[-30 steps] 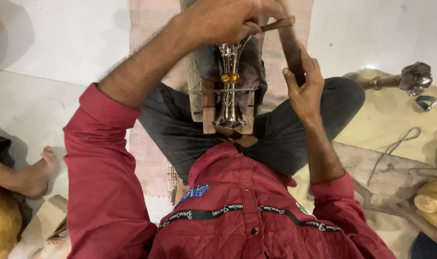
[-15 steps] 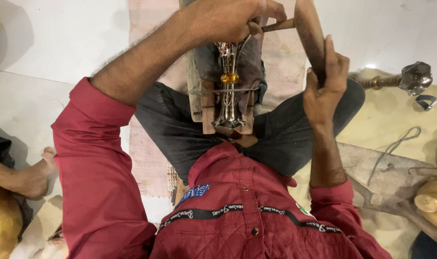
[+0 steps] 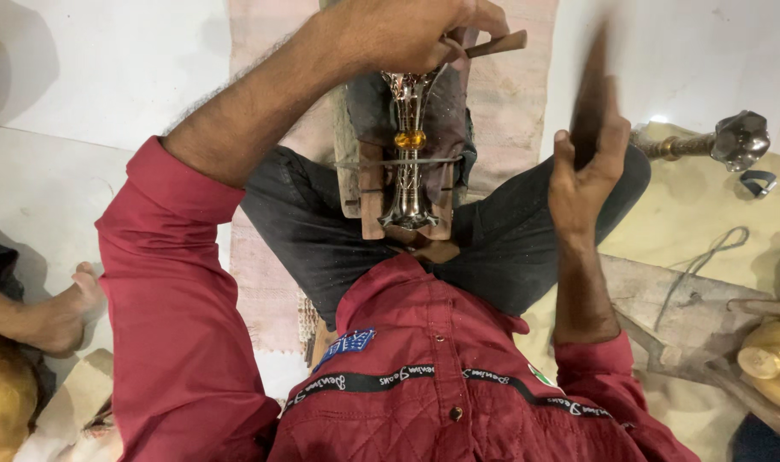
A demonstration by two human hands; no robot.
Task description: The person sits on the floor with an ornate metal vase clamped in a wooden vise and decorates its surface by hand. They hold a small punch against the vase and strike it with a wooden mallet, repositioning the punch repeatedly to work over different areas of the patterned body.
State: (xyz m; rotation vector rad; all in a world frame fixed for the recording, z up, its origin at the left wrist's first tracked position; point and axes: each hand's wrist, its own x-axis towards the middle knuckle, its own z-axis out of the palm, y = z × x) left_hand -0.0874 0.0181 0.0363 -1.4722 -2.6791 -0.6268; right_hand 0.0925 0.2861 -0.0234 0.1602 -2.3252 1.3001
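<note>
A silver metal vase-like piece (image 3: 409,145) with an amber band lies clamped in a wooden holder (image 3: 368,184) between the seated person's thighs, its long axis running straight away from the body, flared foot toward the red shirt (image 3: 424,376) and narrow top under the left hand (image 3: 398,30). That left hand's grip is closed around a thin wooden-handled tool (image 3: 492,44) whose handle juts to the right of the vase top; the working tip is hidden under the fist. The right hand (image 3: 582,175) hovers to the right of the vase, well apart from it, its grip wrapped on a dark flat bat-like striker (image 3: 591,94), blurred and raised upright. The left hand is the nearer one, directly over the vase. Compared with half a second ago, the striker stands more upright and further right of the tool handle, while the left hand and vase have stayed put. Right of the vase, on a yellow cloth (image 3: 715,214), lies a faceted metal piece (image 3: 739,137).
</note>
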